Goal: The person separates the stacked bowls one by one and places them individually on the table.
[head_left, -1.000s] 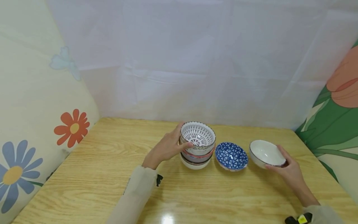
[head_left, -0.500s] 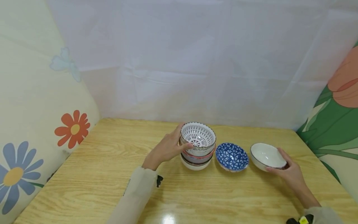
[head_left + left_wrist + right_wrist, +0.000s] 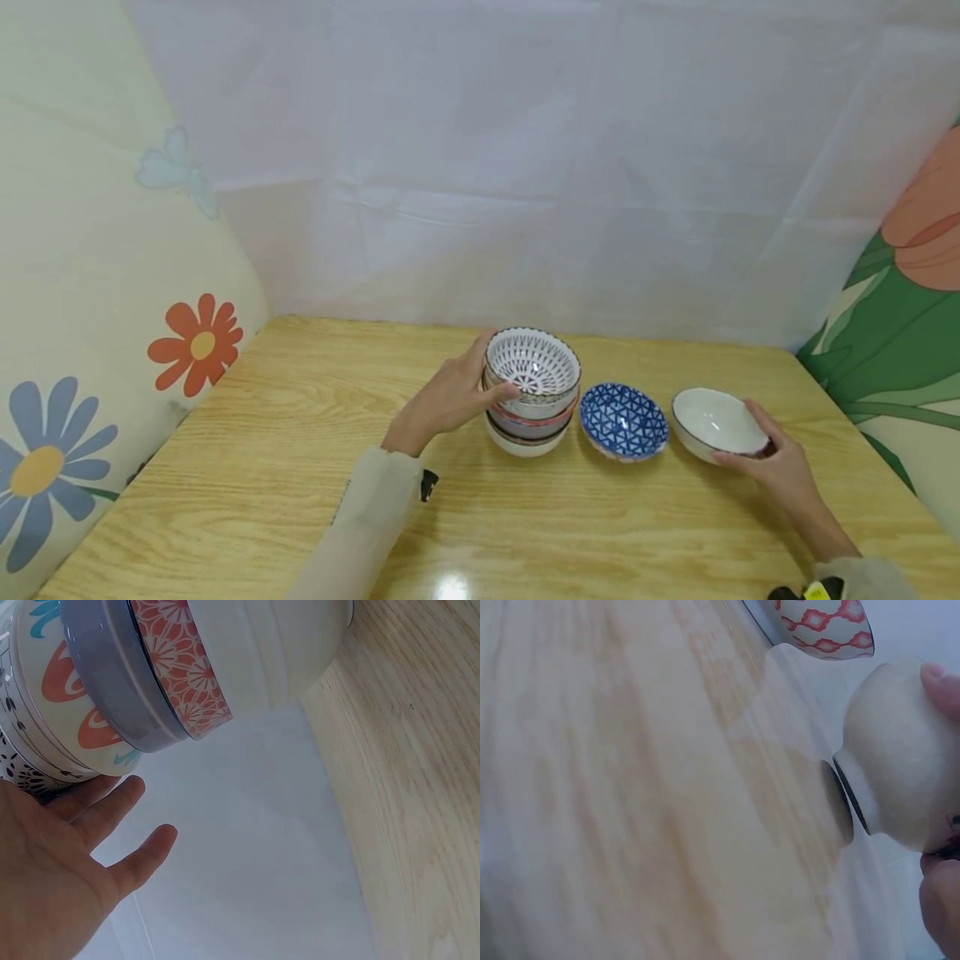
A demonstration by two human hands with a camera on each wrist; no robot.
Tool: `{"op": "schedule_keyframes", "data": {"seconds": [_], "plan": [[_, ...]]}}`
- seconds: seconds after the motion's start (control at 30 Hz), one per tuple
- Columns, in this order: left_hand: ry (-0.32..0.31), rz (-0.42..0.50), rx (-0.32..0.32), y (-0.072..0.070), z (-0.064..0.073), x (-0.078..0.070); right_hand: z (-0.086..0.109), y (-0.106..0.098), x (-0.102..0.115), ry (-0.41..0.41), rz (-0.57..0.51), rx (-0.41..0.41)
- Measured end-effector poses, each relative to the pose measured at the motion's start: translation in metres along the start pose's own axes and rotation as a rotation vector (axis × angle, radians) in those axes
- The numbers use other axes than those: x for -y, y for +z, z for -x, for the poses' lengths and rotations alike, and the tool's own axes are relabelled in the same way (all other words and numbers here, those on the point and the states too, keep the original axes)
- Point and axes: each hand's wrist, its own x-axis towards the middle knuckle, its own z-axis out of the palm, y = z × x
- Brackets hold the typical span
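My left hand (image 3: 450, 396) holds the side of a stack of bowls, its thumb at the front rim of the top bowl (image 3: 528, 358), white with dark radiating dashes. Below it, the left wrist view shows a bowl with orange and blue motifs (image 3: 67, 682), a grey-rimmed bowl with a red floral band (image 3: 180, 667), and a plain cream base (image 3: 270, 645). My right hand (image 3: 783, 467) grips the right side of a white bowl (image 3: 712, 418) with a dark rim. In the right wrist view its foot (image 3: 855, 791) is close over the table, slightly tilted.
Between stack and white bowl sits a blue-and-white triangle-patterned bowl (image 3: 622, 421), its outside red-patterned (image 3: 825, 626) in the right wrist view. The wooden table (image 3: 262, 467) meets a white cloth backdrop (image 3: 450, 167); floral cloths flank both sides.
The white bowl in my right hand has come down a little toward the table. My left hand stays on the stack, and the blue bowl keeps its place.
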Motion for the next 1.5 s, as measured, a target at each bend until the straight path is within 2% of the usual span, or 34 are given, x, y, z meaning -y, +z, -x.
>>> {"op": "schedule_keyframes", "data": {"seconds": [0.27,0.5,0.9,1.5], "plan": [[-0.007,0.004,0.003,0.0005,-0.0005,0.0001,0.0006,-0.0021,-0.0006,0.016,0.024,0.022],[-0.012,0.005,0.015,-0.0001,-0.0002,0.0007,0.0012,-0.0040,-0.0027,0.011,-0.014,0.076],[-0.012,0.009,0.003,0.0010,0.0013,0.0012,0.0030,-0.0019,-0.0058,0.009,-0.051,0.105],[-0.009,0.041,0.007,0.0018,0.0011,0.0022,0.0023,-0.0055,0.0010,0.029,-0.016,0.143]]}}
